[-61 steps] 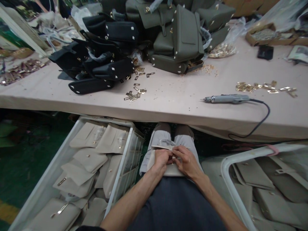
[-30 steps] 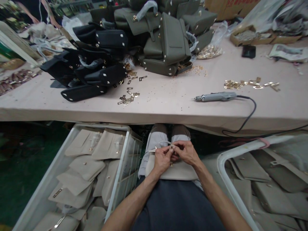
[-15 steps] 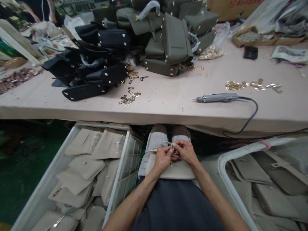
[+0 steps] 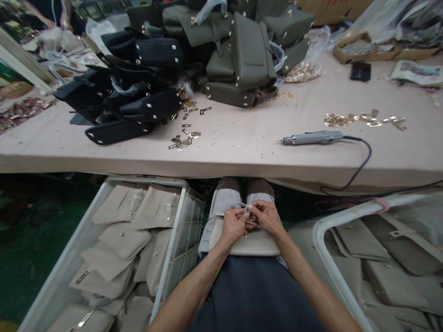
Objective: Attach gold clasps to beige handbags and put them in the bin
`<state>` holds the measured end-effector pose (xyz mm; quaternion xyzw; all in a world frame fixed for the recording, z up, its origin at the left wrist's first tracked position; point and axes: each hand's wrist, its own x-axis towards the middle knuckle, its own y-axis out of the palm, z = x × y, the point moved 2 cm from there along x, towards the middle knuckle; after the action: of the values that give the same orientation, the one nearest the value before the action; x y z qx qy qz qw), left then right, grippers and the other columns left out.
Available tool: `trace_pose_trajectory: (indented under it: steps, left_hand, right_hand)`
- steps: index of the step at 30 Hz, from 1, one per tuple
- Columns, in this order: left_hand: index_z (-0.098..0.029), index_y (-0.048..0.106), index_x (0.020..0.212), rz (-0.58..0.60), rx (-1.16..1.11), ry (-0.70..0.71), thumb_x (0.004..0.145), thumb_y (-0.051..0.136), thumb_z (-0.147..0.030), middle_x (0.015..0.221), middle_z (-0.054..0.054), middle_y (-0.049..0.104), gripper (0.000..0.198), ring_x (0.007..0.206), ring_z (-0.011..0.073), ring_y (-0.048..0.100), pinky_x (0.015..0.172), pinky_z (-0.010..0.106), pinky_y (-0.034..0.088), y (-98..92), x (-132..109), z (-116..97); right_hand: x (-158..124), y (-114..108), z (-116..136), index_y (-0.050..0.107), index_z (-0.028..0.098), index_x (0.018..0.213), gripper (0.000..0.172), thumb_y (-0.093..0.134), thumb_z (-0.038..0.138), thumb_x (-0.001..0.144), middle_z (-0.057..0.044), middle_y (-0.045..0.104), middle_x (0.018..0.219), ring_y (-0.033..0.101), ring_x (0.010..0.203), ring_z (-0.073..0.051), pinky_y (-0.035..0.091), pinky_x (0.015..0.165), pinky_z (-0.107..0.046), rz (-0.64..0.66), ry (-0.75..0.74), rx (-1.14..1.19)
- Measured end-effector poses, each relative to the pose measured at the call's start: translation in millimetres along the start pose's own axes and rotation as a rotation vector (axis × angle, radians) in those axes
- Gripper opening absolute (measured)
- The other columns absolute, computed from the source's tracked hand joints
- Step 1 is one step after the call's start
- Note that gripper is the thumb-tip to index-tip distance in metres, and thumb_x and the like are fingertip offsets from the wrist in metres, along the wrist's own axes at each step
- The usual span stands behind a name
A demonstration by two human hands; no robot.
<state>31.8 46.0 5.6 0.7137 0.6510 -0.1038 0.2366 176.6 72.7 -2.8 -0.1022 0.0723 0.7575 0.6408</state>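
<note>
A cream handbag [image 4: 221, 242] lies across the lap, with a small gold fitting [image 4: 245, 234] on its front. Over it, my left hand [image 4: 234, 226] is closed, its fingertips pinching a thin pale strap [image 4: 238, 204] that loops up above the hands. My right hand [image 4: 266, 216] pinches the same strap from the other side, thumb and forefinger meeting my left fingertips. A small shiny piece [image 4: 247, 211] shows between the fingertips; it looks like a metal plate, but the fingers partly cover it.
On the table [image 4: 228, 157] lie an electric screwdriver [image 4: 313, 138], gold plates [image 4: 337, 120], black bags [image 4: 119, 131] and olive bags [image 4: 251, 55]. A white crate [image 4: 187, 193] of cream bags stands left, a bin [image 4: 320, 226] of greyish bags right. Another person's arm [image 4: 41, 16] shows far left.
Both hands stay at the strap. The fingers have shifted slightly, and the shiny piece between them shows more clearly. The camera view has moved a little.
</note>
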Motion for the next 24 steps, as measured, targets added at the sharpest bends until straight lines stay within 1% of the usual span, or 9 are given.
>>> trace_pose_trajectory:
  steps: [5,10,14,16,18,20,22,24]
  left_hand:
    - [-0.009,0.075,0.097,-0.048,0.028,-0.009,0.083,0.071,-0.044,0.063,0.009,0.072,0.038,0.051,0.0200,0.070,0.050,0.027,0.060,-2.2,-1,-1]
    - [-0.009,0.074,0.088,-0.100,0.077,0.006,0.076,0.077,-0.056,0.057,0.009,0.069,0.049,0.040,0.0173,0.064,0.039,0.023,0.051,-2.6,2,0]
    - [-0.009,0.074,0.086,-0.091,0.060,-0.005,0.070,0.083,-0.053,0.056,0.008,0.069,0.048,0.038,0.0158,0.061,0.038,0.022,0.050,-0.2,2,-2]
    - [-0.009,0.073,0.084,-0.082,0.063,-0.013,0.071,0.082,-0.050,0.052,0.006,0.067,0.044,0.036,0.0151,0.059,0.037,0.022,0.050,1.2,1,-4]
    - [-0.009,0.072,0.083,-0.070,0.065,-0.022,0.073,0.080,-0.047,0.050,0.006,0.065,0.041,0.035,0.0149,0.058,0.037,0.022,0.050,2.3,0,-4]
    - [-0.009,0.072,0.086,-0.050,0.036,-0.034,0.073,0.080,-0.044,0.057,0.008,0.069,0.038,0.040,0.0161,0.063,0.040,0.023,0.053,3.1,0,-3]
    - [-0.010,0.072,0.092,-0.027,-0.017,-0.042,0.073,0.079,-0.041,0.072,0.011,0.075,0.037,0.050,0.0182,0.070,0.047,0.024,0.058,3.2,0,0]
    - [-0.010,0.072,0.093,-0.018,-0.055,-0.050,0.072,0.080,-0.040,0.081,0.013,0.076,0.037,0.055,0.0197,0.073,0.050,0.025,0.060,2.5,1,4]
  right_hand:
    - [2,3,4,0.071,0.015,0.083,0.037,0.073,0.052,0.084,-0.002,0.064,0.064,0.057,0.056,-0.015,0.046,0.053,-0.025,-0.012,0.008,0.043]
    - [4,4,2,0.071,0.015,0.083,0.038,0.073,0.053,0.083,-0.002,0.063,0.064,0.056,0.056,-0.014,0.045,0.053,-0.024,0.001,0.011,0.062]
    - [6,1,-4,0.072,0.016,0.085,0.037,0.074,0.053,0.083,-0.003,0.065,0.068,0.058,0.059,-0.015,0.046,0.055,-0.025,0.014,0.007,0.060]
    - [7,1,-6,0.073,0.016,0.086,0.035,0.077,0.051,0.081,-0.004,0.068,0.073,0.061,0.063,-0.017,0.049,0.058,-0.026,0.024,-0.009,0.044]
    - [8,0,-7,0.074,0.017,0.084,0.034,0.079,0.050,0.079,-0.005,0.068,0.074,0.062,0.065,-0.017,0.050,0.059,-0.027,0.020,-0.023,0.021]
    - [8,0,-8,0.073,0.017,0.080,0.034,0.080,0.050,0.077,-0.005,0.067,0.070,0.061,0.061,-0.017,0.049,0.056,-0.027,-0.009,-0.003,0.035]
    - [8,1,-8,0.072,0.017,0.076,0.035,0.082,0.050,0.073,-0.005,0.066,0.066,0.058,0.055,-0.017,0.049,0.052,-0.028,-0.032,0.050,0.097]
    - [9,2,-7,0.070,0.017,0.074,0.037,0.085,0.050,0.070,-0.004,0.065,0.064,0.056,0.051,-0.016,0.047,0.049,-0.027,-0.026,0.092,0.157]
